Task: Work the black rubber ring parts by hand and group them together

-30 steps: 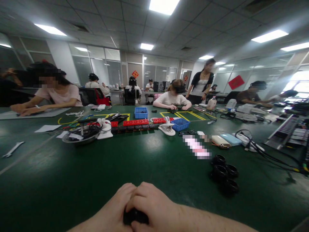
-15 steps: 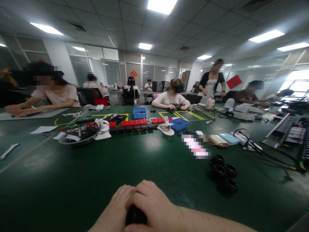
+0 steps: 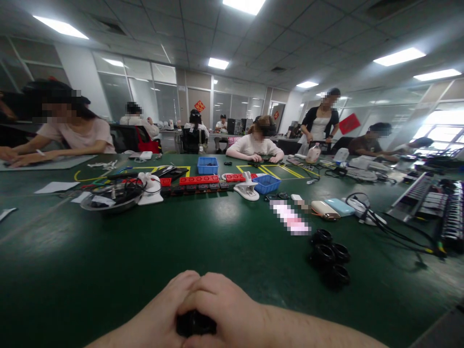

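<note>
At the bottom middle of the head view, a glossy black rounded part point(image 3: 195, 323) sits between my two hands. My left hand point(image 3: 165, 304) is wrapped round its left side, fingers curled. From the right, my right hand point(image 3: 226, 304) closes over it, with its fingers bent across the top and the thumb below. Most of the part is covered by the hands, so its exact kind cannot be made out. To the right on the green table point(image 3: 119, 261) stand several black ring-shaped parts point(image 3: 324, 253), grouped close together.
Beyond my hands lie a metal bowl of cables point(image 3: 112, 200), a red-and-black power strip point(image 3: 199, 181), a white clamp base point(image 3: 247, 188) and blue bins point(image 3: 267, 183). Power banks point(image 3: 325, 210) and cables lie at right. Co-workers sit across the table.
My hands and the black part have shifted slightly left, and more of the left forearm shows. The whole view has turned a little, moving the table things slightly left.
</note>
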The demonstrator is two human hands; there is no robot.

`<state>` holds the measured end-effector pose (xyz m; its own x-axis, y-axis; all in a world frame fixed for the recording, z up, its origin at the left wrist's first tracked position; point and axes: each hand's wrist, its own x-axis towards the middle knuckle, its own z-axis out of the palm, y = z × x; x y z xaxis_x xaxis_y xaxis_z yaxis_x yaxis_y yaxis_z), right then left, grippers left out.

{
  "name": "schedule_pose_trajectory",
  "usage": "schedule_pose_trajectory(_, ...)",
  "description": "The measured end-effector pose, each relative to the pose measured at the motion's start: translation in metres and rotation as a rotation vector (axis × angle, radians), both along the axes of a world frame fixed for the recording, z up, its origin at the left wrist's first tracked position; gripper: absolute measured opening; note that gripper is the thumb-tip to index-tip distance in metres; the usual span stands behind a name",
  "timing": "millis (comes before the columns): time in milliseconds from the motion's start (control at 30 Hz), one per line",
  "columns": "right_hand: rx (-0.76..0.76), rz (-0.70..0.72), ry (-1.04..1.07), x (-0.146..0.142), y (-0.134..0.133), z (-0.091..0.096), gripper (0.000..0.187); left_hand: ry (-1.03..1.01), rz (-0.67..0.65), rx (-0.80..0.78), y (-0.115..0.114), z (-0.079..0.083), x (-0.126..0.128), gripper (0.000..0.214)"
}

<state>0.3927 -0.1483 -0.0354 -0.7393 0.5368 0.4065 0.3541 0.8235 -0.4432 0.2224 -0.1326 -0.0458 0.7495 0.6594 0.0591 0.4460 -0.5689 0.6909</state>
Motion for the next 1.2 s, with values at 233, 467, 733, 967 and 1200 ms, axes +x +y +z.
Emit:
schedule_pose_trajectory(233,0.033,0.129,0.008,0.0,-0.002,0.009,0.029,0.036,-0.034,-0.013,0.002,0.002,-0.005,0.059)
schedule_pose_trajectory(467,0.005,-0.155,-0.023,0.002,-0.003,0.003,0.042,0.007,0.096,0.115,-0.005,-0.005,-0.002,0.061)
schedule_pose_trajectory(733,-0.128,-0.345,-0.136,-0.001,-0.005,0.005,0.035,0.041,0.088,0.075,-0.003,-0.008,0.003,0.034)
schedule_pose_trajectory(967,-0.045,-0.105,-0.082,0.002,-0.005,0.011,0.018,0.027,-0.03,0.01,0.002,0.002,0.0,0.026)
schedule_pose_trajectory(1200,0.075,0.11,0.021,0.0,-0.003,0.006,0.011,0.071,-0.085,0.038,0.002,0.008,0.0,0.019)
